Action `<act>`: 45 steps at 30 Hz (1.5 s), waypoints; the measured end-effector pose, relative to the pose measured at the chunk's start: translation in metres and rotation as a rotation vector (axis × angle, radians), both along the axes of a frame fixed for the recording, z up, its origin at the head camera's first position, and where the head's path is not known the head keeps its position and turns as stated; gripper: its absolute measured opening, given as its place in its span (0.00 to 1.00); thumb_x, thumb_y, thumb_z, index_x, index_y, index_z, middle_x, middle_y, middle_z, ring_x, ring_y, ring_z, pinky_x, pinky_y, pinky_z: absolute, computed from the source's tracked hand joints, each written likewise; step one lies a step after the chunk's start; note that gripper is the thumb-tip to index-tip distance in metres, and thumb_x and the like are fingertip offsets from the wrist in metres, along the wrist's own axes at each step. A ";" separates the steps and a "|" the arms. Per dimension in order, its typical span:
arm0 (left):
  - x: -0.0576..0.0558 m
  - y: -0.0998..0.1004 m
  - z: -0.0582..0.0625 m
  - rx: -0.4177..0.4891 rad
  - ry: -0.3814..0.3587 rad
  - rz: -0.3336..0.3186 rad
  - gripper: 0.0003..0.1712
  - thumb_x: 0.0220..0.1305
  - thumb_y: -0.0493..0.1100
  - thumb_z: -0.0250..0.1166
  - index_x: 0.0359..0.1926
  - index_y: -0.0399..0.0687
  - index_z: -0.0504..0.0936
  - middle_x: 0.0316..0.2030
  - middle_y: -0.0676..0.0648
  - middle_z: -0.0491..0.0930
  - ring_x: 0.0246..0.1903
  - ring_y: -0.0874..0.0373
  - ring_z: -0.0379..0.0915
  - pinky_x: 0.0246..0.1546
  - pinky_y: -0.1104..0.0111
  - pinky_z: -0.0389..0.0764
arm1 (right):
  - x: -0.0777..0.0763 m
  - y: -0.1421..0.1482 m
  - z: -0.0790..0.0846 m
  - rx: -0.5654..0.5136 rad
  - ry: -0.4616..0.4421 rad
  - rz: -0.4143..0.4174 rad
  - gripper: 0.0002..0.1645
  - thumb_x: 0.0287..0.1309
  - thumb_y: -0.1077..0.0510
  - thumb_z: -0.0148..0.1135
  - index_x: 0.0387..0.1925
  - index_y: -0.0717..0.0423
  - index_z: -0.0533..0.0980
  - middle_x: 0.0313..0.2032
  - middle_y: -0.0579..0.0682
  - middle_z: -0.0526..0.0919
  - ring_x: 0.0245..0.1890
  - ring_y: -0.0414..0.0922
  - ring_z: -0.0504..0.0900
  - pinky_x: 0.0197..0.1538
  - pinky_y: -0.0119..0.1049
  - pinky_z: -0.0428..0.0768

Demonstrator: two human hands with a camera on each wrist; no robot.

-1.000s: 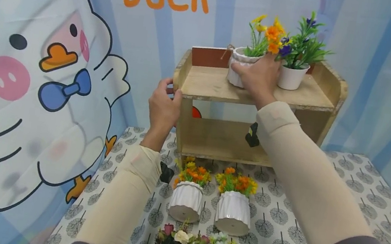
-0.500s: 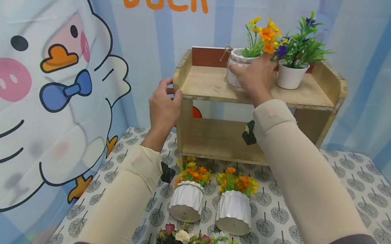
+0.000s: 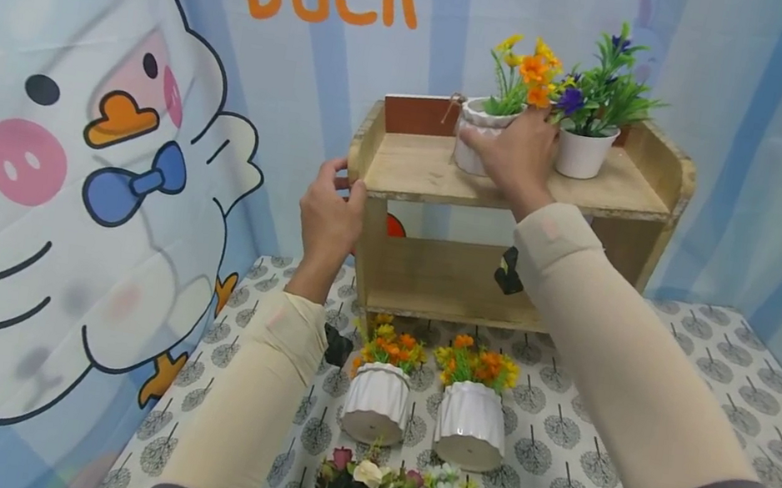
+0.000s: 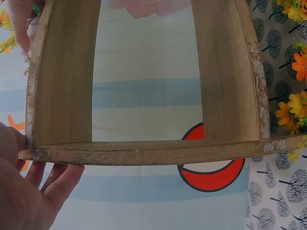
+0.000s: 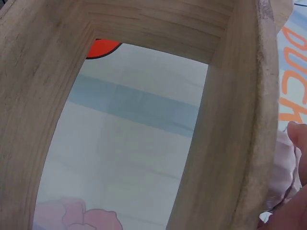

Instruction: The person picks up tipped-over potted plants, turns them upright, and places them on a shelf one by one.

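White fluted ceramic-looking flowerpot (image 3: 472, 157) needs level handling: right hand (image 3: 523, 152) grips it, fingers curled; left hand (image 3: 331, 218) pinches tan wooden shelf (image 3: 413, 167).

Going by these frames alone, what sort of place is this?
Probably a staged tabletop set: a wrinkled cartoon backdrop, a tree-print cloth, and a wooden shelf where the right hand grips a flowerpot.

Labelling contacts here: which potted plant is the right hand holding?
The ribbed white pot atop the shelf, with orange and yellow flowers. Its shelf neighbour is smooth, with purple flowers; the other pots are on the cloth.
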State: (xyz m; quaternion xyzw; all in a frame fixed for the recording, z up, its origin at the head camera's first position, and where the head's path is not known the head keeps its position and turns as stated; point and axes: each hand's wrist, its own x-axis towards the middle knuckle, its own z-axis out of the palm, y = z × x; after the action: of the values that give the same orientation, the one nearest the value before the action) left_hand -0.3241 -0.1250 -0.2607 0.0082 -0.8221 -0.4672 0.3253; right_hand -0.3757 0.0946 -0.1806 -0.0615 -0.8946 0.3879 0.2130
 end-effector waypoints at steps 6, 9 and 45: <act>0.001 0.002 -0.001 0.000 -0.004 -0.002 0.23 0.72 0.48 0.57 0.65 0.51 0.76 0.51 0.43 0.86 0.44 0.47 0.84 0.42 0.55 0.84 | 0.010 0.004 0.001 -0.006 -0.033 -0.010 0.68 0.49 0.25 0.68 0.76 0.59 0.51 0.74 0.62 0.60 0.75 0.55 0.60 0.77 0.46 0.61; 0.000 0.003 -0.001 -0.003 -0.010 -0.003 0.23 0.72 0.48 0.57 0.66 0.51 0.76 0.51 0.43 0.86 0.44 0.47 0.84 0.42 0.55 0.84 | 0.018 0.006 0.001 -0.023 -0.031 -0.004 0.68 0.48 0.25 0.68 0.77 0.57 0.50 0.74 0.61 0.60 0.75 0.55 0.60 0.76 0.47 0.63; 0.000 0.001 0.001 -0.005 -0.022 0.001 0.23 0.72 0.49 0.56 0.66 0.51 0.76 0.52 0.43 0.86 0.45 0.47 0.85 0.44 0.55 0.85 | 0.128 0.040 -0.031 -0.101 -0.114 0.238 0.61 0.53 0.30 0.70 0.75 0.58 0.57 0.72 0.60 0.67 0.71 0.57 0.68 0.69 0.57 0.71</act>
State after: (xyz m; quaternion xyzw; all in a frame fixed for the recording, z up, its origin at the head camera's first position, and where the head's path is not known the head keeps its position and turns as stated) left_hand -0.3237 -0.1238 -0.2594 0.0127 -0.8267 -0.4649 0.3166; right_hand -0.2478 0.1341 -0.2120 0.0123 -0.8856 0.4509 0.1113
